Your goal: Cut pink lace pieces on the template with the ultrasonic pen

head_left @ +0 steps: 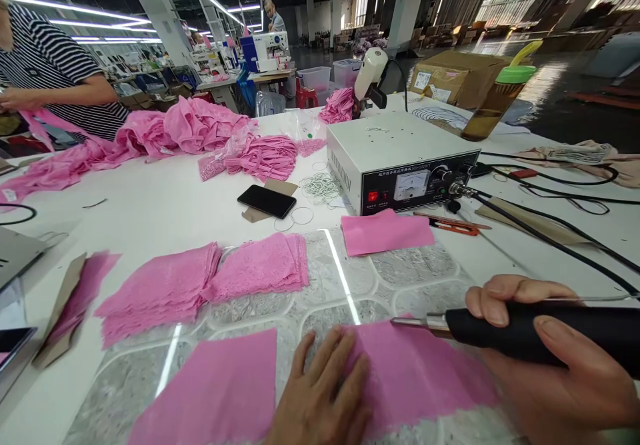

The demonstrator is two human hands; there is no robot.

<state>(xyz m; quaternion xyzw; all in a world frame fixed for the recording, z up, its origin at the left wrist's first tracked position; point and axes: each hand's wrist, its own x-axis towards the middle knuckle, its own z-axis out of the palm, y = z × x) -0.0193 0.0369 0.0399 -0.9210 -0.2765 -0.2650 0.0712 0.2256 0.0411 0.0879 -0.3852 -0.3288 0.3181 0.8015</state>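
My left hand (325, 388) lies with its fingers stretched out, pressing on the left edge of a pink fabric piece (415, 378). My right hand (550, 365) is closed around the black handle of an ultrasonic hand tool (520, 328). Its narrow metal tip reaches the upper edge of that same piece; whether it touches the cloth I cannot tell. Left of my left hand a second flat pink fabric piece (225, 382) rests on the grey patterned mat (255, 308). Behind them are two stacks of pink lace-edged pieces (160, 288) and a small folded pink piece (387, 232).
A control box (395, 158) with a dial and cables stands behind the mat. Orange snips (455, 225), a phone (267, 200) and a tilted bottle (500, 102) lie or stand around it. Pink garments (185, 125) are heaped at the back left, near a person in a striped shirt (55, 65).
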